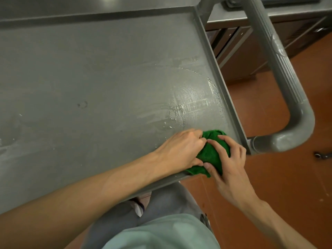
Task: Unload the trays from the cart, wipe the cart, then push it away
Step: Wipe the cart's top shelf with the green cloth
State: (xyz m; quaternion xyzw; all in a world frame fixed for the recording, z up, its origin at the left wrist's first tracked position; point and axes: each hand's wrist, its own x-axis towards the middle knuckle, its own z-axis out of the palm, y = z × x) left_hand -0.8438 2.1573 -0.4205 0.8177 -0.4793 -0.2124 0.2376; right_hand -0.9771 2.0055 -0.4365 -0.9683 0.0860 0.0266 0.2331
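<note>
The grey cart's top shelf fills most of the view, with no trays on it. Wet streaks and droplets shine near its right rim. A bunched green cloth lies at the shelf's near right corner, partly draped over the front rim. My left hand grips the cloth from the left. My right hand holds it from the right, fingers over the top and thumb underneath. The cart's thick grey handle curves round on the right.
Orange-brown floor lies right of the cart. A steel counter with dark cabinet fronts stands behind the handle. A small metal floor fitting sits at the right edge. My grey trousers and pale green top are at the bottom.
</note>
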